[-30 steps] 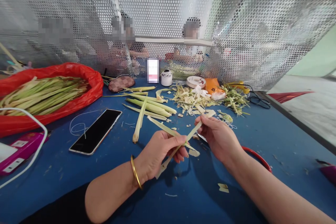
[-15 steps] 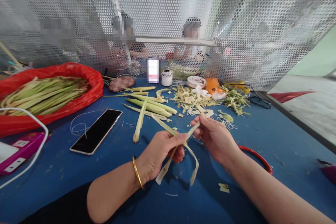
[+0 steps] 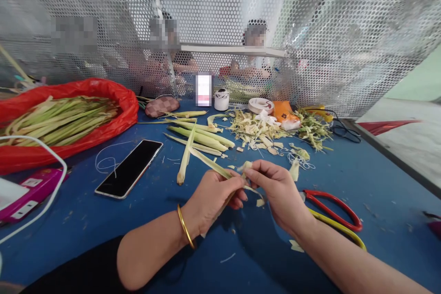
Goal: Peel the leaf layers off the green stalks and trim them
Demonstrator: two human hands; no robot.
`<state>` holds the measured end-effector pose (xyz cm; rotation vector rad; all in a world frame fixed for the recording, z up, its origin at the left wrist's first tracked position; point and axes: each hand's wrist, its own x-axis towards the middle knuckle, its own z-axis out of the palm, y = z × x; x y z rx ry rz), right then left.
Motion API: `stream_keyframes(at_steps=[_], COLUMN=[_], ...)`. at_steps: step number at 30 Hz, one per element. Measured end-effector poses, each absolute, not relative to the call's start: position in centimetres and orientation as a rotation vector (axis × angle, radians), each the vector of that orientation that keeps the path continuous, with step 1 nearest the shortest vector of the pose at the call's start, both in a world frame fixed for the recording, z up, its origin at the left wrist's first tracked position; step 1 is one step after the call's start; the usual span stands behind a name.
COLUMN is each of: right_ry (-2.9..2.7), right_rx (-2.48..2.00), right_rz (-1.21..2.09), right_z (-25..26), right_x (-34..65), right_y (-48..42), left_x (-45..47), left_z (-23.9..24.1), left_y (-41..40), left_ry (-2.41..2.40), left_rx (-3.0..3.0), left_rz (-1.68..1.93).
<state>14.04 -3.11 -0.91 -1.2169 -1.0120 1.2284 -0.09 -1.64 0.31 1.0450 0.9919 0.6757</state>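
My left hand (image 3: 220, 193), a gold bangle on its wrist, pinches pale green leaf strips (image 3: 210, 161) where they cross. One strip points up and left toward the loose leaves. My right hand (image 3: 277, 188) is closed, thumb and fingertips on a folded pale strip end close to the left thumb. The two hands nearly touch, and the crossing itself is mostly hidden by fingers. Beside my right wrist lie scissors with one red and one yellow handle (image 3: 336, 206), partly covered by the forearm. Longer green leaves (image 3: 203, 138) rest on the blue table beyond my left hand.
A red plastic bag (image 3: 127, 119) full of leaves stands left, near a black-screened phone (image 3: 131, 170) and a purple power strip (image 3: 37, 193). Leaf scraps (image 3: 251, 126), a tape roll (image 3: 261, 105) and an orange packet (image 3: 282, 111) lie before a perforated metal screen (image 3: 220, 4). People sit behind it.
My right hand has moved down and closer to my left, folding the strip it held stretched out. The hanging strip ends are now mostly hidden. More of the scissors shows.
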Motion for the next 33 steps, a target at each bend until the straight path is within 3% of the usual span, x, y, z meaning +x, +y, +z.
stream_keyframes(at_steps=[12, 17, 19, 26, 33], right_ry=[-1.120, -1.395, -1.545, -1.364, -1.274], right_rx=[-1.306, -1.494, -1.460, -1.271, -1.305], right_rz=[1.249, 0.640, 0.547, 1.507, 1.211], right_z=[-0.4, 0.5, 0.7, 0.7, 0.6], right_x=[15.0, 16.9, 17.0, 14.9, 14.4], right_y=[-2.4, -1.8, -1.9, -3.1, -3.3], left_x=[-0.4, -0.5, -0.4, 0.0, 0.2], left_z=[0.1, 0.2, 0.1, -0.3, 0.0], left_y=[-1.4, -1.4, -1.5, -2.5, -2.8], left_ry=[0.935, 0.829, 0.848, 0.937, 0.948], left_rx=[1.007, 0.986, 1.058, 1.266, 1.300], left_rz=[0.668, 0.645, 0.597, 0.411, 0.355])
